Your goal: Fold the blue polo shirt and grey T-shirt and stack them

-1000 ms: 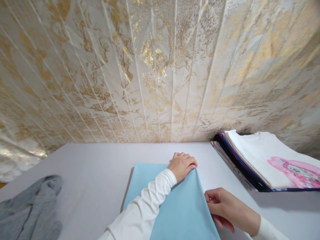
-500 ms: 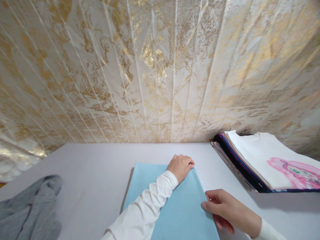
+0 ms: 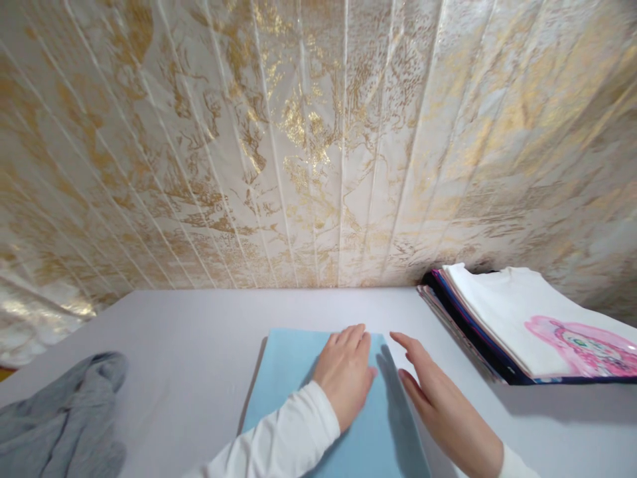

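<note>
A flat, light blue folded cloth (image 3: 283, 362) lies at the front middle of the table, its near part cut off by the frame. A dark grey strip shows along its left edge. My left hand (image 3: 343, 378) is over the cloth near its far right corner, fingers stretched out; whether it touches the surface I cannot tell. Just past the cloth's right edge, my right hand (image 3: 442, 405) is raised with thumb and fingers apart, and nothing shows in it. It casts a shadow on the cloth.
On the right lies a stack of folded clothes, topped by a white T-shirt (image 3: 502, 312) with a pink print. A crumpled grey garment (image 3: 74, 411) is at the left. Behind the pale table (image 3: 189, 345) rises a gold-patterned curtain (image 3: 318, 219).
My left hand has moved off the cloth's far right corner, slightly left and nearer. My right hand has let go of the right edge and moved farther up along it, its fingers now spread.
</note>
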`<state>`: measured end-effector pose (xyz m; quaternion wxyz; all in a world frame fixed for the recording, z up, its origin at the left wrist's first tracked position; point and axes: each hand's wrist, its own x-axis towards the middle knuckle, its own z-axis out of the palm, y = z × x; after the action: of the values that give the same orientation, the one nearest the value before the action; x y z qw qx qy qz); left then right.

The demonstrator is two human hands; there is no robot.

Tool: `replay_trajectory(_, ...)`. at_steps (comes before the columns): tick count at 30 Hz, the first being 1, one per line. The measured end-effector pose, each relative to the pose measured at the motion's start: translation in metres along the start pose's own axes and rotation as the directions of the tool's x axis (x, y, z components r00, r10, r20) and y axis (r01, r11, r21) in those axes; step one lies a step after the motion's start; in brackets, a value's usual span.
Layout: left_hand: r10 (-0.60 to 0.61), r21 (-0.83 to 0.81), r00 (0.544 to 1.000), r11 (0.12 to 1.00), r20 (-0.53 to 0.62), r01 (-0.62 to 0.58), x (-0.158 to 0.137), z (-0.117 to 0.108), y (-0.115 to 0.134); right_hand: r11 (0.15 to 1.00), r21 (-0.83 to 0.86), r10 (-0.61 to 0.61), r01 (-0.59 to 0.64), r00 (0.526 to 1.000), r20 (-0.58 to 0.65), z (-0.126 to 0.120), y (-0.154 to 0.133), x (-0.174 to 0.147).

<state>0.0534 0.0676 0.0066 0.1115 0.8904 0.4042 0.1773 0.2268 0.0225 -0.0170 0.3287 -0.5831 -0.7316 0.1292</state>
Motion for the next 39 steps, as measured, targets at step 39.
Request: replay_trajectory(39, -0.623, -0.276, 0.780, 0.760, -0.051, 0.589, -0.118, -0.030, -0.062, 0.957, -0.258, -0.024, 0.130, 0.926, 0.376, 0.063, -0.072, -0.012)
